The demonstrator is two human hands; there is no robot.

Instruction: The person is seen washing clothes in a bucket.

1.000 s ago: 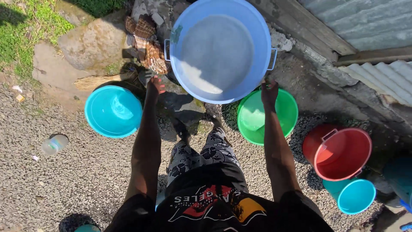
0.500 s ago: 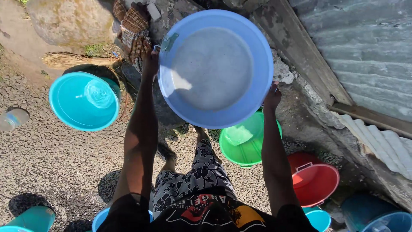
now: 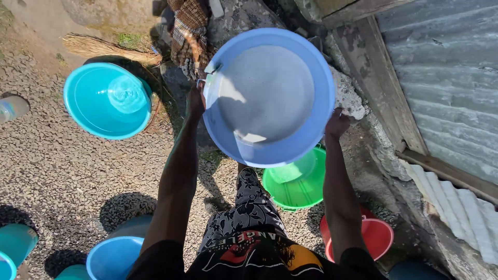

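Both your hands grip the blue basin (image 3: 270, 98) by its rim, left hand (image 3: 196, 101) and right hand (image 3: 337, 124) clenched on opposite sides, holding it up above the green basin (image 3: 298, 181) on the gravel (image 3: 57, 166).

You will find no package, sign or screen here. The nearest thing to a label is a small pale tag or sticker on the rim of the pale blue basin (image 3: 270, 96), at its upper-left edge (too small to tell more than its light colour). Below the basin, at the bottom edge of the view, the black shirt (image 3: 249, 259) carries a printed graphic in red, white and yellow-orange, seen upside down and partly cut off by the frame.
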